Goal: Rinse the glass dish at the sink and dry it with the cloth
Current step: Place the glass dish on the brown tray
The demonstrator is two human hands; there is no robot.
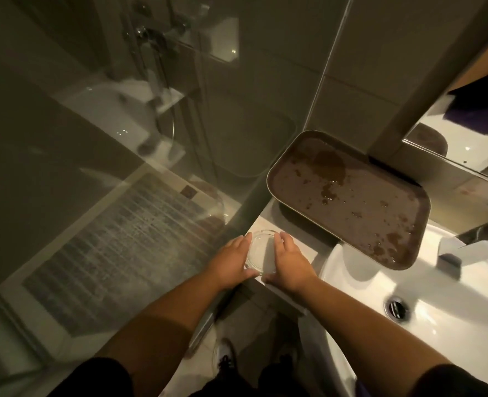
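While you stand at the counter: both your hands flank the glass dish (261, 255).
Dish: it sits flat on the pale counter ledge (303, 253) left of the sink (426, 305), near the ledge's front edge.
Left hand (232, 263): your fingers curve along the dish's left rim and your thumb reaches its near edge, grasping it.
Right hand (290, 260): your fingers lie along the right rim, thumb down at the near edge, also grasping the dish.
Tray (348, 199): brown, wet-spotted, tilted, its far end against the wall and its near corner over the basin.
Tap (463, 247): it stands at the basin's far rim.
Drain (396, 308): open, in the basin floor.
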